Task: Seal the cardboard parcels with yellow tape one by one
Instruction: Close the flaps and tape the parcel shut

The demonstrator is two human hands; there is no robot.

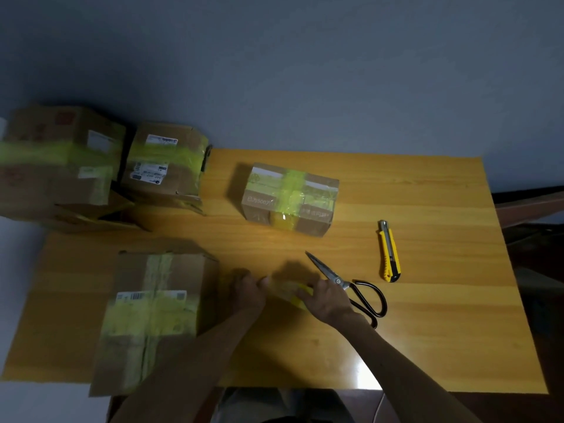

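Tape [297, 296], yellow, in a roll just left of the scissors [351, 288], blurred, low over the counter [442, 315]. Gripped by the right hand [328, 300], curled round the rim. Seemingly pinched at the loose end by the left hand [248, 293], thumb toward the roll, though too blurred to be sure. Probably light, stiff at the core, thin and clingy along the free strip. Best held by the outer rim with the end kept taut, never allowed to fold back on itself. Well left of the scissors, a tall parcel [155, 306] banded in yellow, overhanging the counter's near edge. Likely to tip if pressed hard on the near side, and better steadied flat on top. Beyond the scissors, a smaller parcel [290, 198] crossed with yellow. Far left and beyond, a large parcel [61, 166] and a labelled parcel [164, 169], partly past the counter's left edge. Just right of the scissors, a yellow knife [389, 251]. Further right, open wood, room enough for turning a parcel.
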